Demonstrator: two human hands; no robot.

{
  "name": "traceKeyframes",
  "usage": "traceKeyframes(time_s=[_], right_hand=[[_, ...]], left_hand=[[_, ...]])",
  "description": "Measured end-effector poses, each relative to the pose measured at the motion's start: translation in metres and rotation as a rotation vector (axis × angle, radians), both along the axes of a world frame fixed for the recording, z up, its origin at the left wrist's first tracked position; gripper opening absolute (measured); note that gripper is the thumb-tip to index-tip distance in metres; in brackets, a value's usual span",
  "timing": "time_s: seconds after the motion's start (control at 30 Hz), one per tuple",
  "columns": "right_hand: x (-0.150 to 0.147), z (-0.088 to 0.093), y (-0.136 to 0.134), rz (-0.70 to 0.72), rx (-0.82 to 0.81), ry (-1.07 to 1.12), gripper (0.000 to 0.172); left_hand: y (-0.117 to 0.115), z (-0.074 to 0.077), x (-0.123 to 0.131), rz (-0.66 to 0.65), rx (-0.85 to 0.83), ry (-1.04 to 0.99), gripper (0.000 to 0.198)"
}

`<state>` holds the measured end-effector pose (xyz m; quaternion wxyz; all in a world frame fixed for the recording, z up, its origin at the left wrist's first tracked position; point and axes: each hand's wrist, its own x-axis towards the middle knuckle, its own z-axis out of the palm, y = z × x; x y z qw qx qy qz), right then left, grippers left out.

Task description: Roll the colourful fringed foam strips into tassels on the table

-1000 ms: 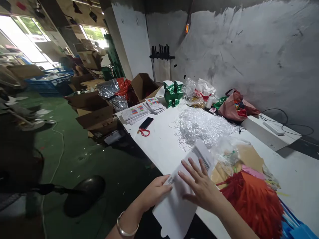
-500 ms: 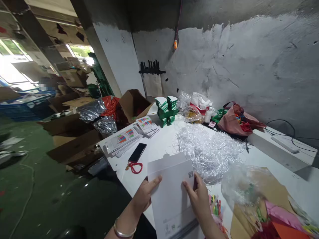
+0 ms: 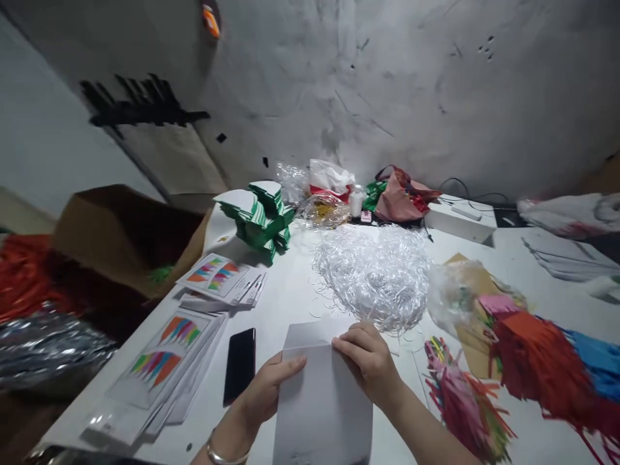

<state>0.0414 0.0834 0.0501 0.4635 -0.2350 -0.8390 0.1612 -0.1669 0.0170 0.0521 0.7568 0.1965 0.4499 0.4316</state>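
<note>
A white envelope (image 3: 323,400) with a flap at its far end is held over the near edge of the table, its lower part cut off by the picture's bottom. My left hand (image 3: 268,387) grips its left edge, thumb on top and fingers underneath. At the upper right corner, by the flap fold, my right hand (image 3: 367,360) pinches the paper between thumb and fingers. A black phone (image 3: 240,367) lies just left of my left hand. Beyond the envelope spreads a tangled heap of thin white strings (image 3: 375,274).
Stacks of printed packets (image 3: 167,361) lie on the left, near green-edged bundles (image 3: 261,219). To the right are tissue tassels (image 3: 537,361), a clear plastic bag (image 3: 453,290) and a white box (image 3: 460,219). An open carton (image 3: 121,239) stands beyond the table's left edge.
The view has swung right and closer to the table. My right hand has moved up the envelope's right edge to the flap fold. My left hand keeps its hold.
</note>
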Motion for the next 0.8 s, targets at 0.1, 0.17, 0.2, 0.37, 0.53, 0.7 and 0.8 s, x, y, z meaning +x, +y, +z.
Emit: traceKeyframes(time_s=[0.1, 0.17, 0.2, 0.37, 0.53, 0.7, 0.8], right_hand=[[-0.016, -0.005, -0.011, -0.073, 0.007, 0.002, 0.027], [-0.021, -0.01, -0.018, -0.13, 0.018, 0.006, 0.028], [-0.021, -0.012, -0.022, -0.155, 0.019, 0.007, 0.029], [-0.015, -0.021, -0.037, -0.143, -0.063, -0.017, 0.026], [0.0, -0.026, -0.049, -0.174, -0.203, 0.033, 0.013], [0.014, -0.028, -0.048, -0.119, -0.153, -0.052, 0.016], [0.019, -0.029, -0.043, -0.082, -0.104, -0.144, 0.016]], left_hand=[[0.007, 0.001, -0.021, -0.057, -0.03, 0.0, 0.044], [0.009, 0.004, -0.027, -0.067, -0.037, 0.0, 0.043], [0.01, 0.006, -0.029, -0.066, -0.04, 0.003, 0.043], [0.001, 0.008, -0.024, -0.053, -0.042, 0.006, 0.043], [-0.007, 0.003, -0.007, -0.139, -0.041, -0.034, 0.044], [-0.009, -0.002, 0.008, -0.161, -0.074, -0.104, 0.042], [-0.01, -0.007, 0.015, -0.153, -0.12, -0.167, 0.044]])
